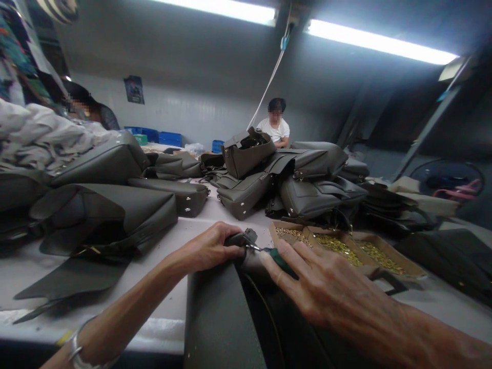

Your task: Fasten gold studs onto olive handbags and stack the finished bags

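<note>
My left hand (215, 247) pinches a dark strap end (240, 239) at the top of a grey-green leather bag (219, 318). A screwdriver (282, 262) with a green handle is gripped in my right hand (326, 279). Its metal shaft points left, and its tip meets the strap end beside my left fingers. Whether the tip sits in a screw is too small to tell. The bag stands close in front of me, its dark inside showing to the right of the front panel.
Cardboard trays (409, 266) of small gold-coloured metal parts lie beyond my right hand. Grey-green bags (246, 192) are piled mid-table, and more bags (146, 210) lie at left. Pale cloth (42, 133) is heaped at far left. Two people (274, 128) are at the back.
</note>
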`<state>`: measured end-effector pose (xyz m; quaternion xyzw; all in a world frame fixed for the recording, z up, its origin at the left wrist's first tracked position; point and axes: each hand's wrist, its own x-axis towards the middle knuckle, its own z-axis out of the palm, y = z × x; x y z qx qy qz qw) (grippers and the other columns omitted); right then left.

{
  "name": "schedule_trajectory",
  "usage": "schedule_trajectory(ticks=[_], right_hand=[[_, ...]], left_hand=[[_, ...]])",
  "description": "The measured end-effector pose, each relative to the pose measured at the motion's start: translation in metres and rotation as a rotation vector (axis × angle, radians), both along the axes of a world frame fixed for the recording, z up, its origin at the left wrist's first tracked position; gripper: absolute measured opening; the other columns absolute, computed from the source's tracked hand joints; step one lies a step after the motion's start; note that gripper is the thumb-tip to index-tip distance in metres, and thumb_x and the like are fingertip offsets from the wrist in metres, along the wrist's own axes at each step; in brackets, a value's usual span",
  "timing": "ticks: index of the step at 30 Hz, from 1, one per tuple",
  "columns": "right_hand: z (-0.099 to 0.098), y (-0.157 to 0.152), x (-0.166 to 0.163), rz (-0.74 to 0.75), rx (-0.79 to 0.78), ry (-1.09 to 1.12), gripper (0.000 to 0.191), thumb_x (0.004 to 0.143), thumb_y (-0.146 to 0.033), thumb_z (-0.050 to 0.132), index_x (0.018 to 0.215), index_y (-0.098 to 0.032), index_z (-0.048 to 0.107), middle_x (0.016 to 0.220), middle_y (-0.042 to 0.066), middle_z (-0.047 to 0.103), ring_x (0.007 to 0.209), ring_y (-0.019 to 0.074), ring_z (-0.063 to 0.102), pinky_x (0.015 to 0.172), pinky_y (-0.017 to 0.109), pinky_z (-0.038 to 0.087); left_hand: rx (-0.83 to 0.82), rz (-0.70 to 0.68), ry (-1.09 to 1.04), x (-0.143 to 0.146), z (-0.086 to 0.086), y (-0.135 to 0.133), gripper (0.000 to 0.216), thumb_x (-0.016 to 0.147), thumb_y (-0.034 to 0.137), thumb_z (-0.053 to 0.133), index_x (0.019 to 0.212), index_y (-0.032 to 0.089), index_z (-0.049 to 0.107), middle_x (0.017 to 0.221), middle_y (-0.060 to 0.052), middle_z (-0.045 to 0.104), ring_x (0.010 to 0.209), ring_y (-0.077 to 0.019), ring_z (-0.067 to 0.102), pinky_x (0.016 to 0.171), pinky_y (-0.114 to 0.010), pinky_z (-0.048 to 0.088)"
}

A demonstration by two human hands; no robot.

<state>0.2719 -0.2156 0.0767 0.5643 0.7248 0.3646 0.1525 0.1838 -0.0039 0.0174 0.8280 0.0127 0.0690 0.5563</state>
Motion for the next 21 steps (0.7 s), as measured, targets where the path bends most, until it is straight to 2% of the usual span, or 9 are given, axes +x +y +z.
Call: schedule_trajectory(ticks=[3,6,9,11,13,15,17,19,21], right_hand=[[-0.011,0.001,0.009,-0.011,0.016,0.074,0.046,0.077,-0.004,0.054,0.123,-0.008,0.057,0.108,0.022,0.064,0.090,0.0319,0.065,0.061,0.038,0.058],[-0.016,0.004,0.021,-0.086,-0.011,0.332,0.052,0.077,-0.003,0.057,0.127,-0.017,0.056,0.102,0.013,0.067,0.083,0.0244,0.066,0.060,0.031,0.057],[-0.008,0.008,0.027,-0.125,-0.023,0.732,0.043,0.081,-0.010,0.058,0.122,-0.023,0.061,0.100,0.006,0.069,0.085,0.0188,0.066,0.073,0.030,0.055],[0.000,0.011,0.027,-0.173,-0.054,0.970,0.035,0.083,-0.013,0.057,0.116,-0.023,0.065,0.096,0.003,0.070,0.088,0.0184,0.066,0.081,0.031,0.053],[0.007,0.012,0.026,-0.275,-0.068,1.119,0.031,0.080,-0.013,0.059,0.108,-0.022,0.069,0.093,0.003,0.070,0.090,0.0203,0.065,0.085,0.034,0.052],[0.010,0.013,0.026,-0.388,-0.035,1.173,0.033,0.076,-0.015,0.062,0.107,-0.021,0.070,0.101,0.004,0.069,0.096,0.0234,0.064,0.087,0.038,0.051],[0.010,0.014,0.024,-0.435,-0.002,1.158,0.037,0.075,-0.017,0.064,0.111,-0.022,0.068,0.109,0.006,0.067,0.099,0.0254,0.063,0.085,0.039,0.052],[0.011,0.014,0.020,-0.416,-0.007,1.116,0.036,0.076,-0.018,0.064,0.111,-0.022,0.068,0.107,0.007,0.068,0.097,0.0253,0.064,0.084,0.039,0.052],[0.016,0.012,0.012,-0.330,-0.038,1.080,0.033,0.074,-0.015,0.063,0.106,-0.022,0.070,0.097,0.004,0.071,0.091,0.0234,0.066,0.082,0.036,0.054]], left_hand=[[-0.047,-0.001,0.006,-0.004,-0.004,0.004,0.020,0.075,0.024,0.058,0.092,0.015,0.065,0.075,0.002,0.058,0.068,-0.0127,0.048,0.062,-0.023,0.036],[-0.036,0.038,0.004,-0.008,-0.007,0.006,0.020,0.075,0.024,0.058,0.093,0.016,0.065,0.076,0.003,0.059,0.069,-0.0127,0.048,0.062,-0.022,0.035],[0.041,0.103,0.002,-0.010,-0.007,0.004,0.020,0.075,0.025,0.058,0.092,0.017,0.065,0.073,0.004,0.057,0.068,-0.0130,0.048,0.061,-0.022,0.034],[0.093,0.134,-0.020,-0.010,-0.005,0.003,0.019,0.076,0.025,0.058,0.091,0.018,0.065,0.075,0.004,0.058,0.071,-0.0143,0.050,0.063,-0.022,0.035],[0.158,0.157,-0.062,-0.009,-0.004,0.001,0.018,0.077,0.024,0.057,0.092,0.019,0.065,0.080,0.002,0.062,0.077,-0.0162,0.053,0.069,-0.024,0.037],[0.227,0.194,-0.092,-0.008,-0.004,-0.001,0.016,0.078,0.022,0.055,0.091,0.020,0.064,0.085,0.001,0.064,0.082,-0.0176,0.055,0.072,-0.025,0.037],[0.270,0.225,-0.093,-0.007,-0.005,-0.002,0.014,0.079,0.022,0.055,0.090,0.020,0.064,0.085,0.001,0.065,0.082,-0.0179,0.056,0.073,-0.026,0.037],[0.262,0.235,-0.095,-0.007,-0.007,-0.003,0.011,0.079,0.022,0.056,0.088,0.020,0.063,0.083,0.002,0.064,0.080,-0.0174,0.056,0.072,-0.026,0.037],[0.218,0.231,-0.107,-0.008,-0.009,-0.003,0.009,0.080,0.023,0.056,0.086,0.020,0.062,0.081,0.002,0.063,0.079,-0.0167,0.056,0.072,-0.026,0.037]])
